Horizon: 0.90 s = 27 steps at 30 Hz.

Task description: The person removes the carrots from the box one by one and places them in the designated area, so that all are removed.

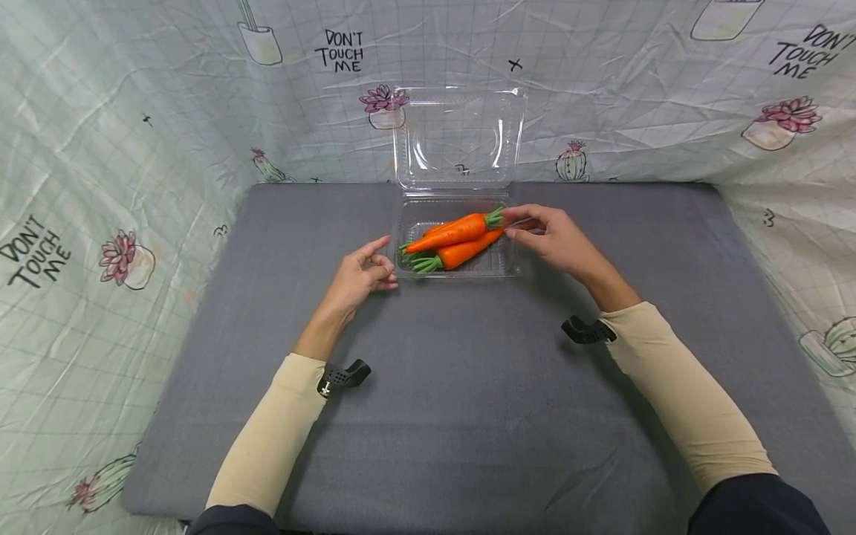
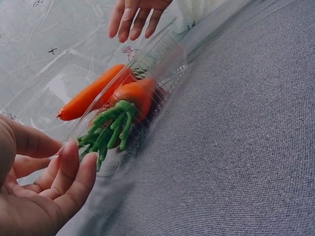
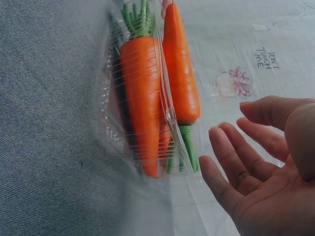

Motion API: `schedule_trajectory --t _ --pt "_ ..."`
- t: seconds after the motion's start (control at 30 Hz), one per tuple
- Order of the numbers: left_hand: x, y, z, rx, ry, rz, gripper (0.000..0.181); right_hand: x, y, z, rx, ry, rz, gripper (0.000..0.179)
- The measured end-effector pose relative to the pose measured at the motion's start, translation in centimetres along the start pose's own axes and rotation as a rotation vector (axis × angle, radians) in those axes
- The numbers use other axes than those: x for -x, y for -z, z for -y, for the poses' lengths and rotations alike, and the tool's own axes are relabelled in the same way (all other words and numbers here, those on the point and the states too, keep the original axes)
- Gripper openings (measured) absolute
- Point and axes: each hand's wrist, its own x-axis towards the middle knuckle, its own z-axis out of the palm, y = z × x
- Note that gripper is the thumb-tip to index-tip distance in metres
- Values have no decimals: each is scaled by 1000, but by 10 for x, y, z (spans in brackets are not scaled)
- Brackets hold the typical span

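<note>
A clear plastic clamshell box [image 1: 511,260] lies with its lid [image 1: 461,141] raised at the back. Inside, one carrot [image 1: 451,233] rests on top, its green stub toward the right. Another carrot [image 1: 461,255] lies below it with green leaves to the left, and part of a third shows between them. My left hand [image 1: 361,279] is beside the box's left edge, fingers loosely bent; whether the fingertips touch the rim is unclear. At the right end, my right hand [image 1: 551,238] hovers near the top carrot's stub, its fingers [image 3: 224,147] relaxed and holding nothing.
A grey cloth-covered table [image 1: 441,401] stretches out in front of the box. Behind it and at both sides hangs a printed, creased curtain [image 1: 622,82], close to the raised lid. Black wrist mounts [image 1: 348,374] stick out from both sleeves.
</note>
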Motion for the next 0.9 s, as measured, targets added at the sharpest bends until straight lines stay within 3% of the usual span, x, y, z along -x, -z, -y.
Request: schedule_trajectory --t 0.9 --pt "2 0 0 -9 4 19 64 -30 4 -2 101 125 110 47"
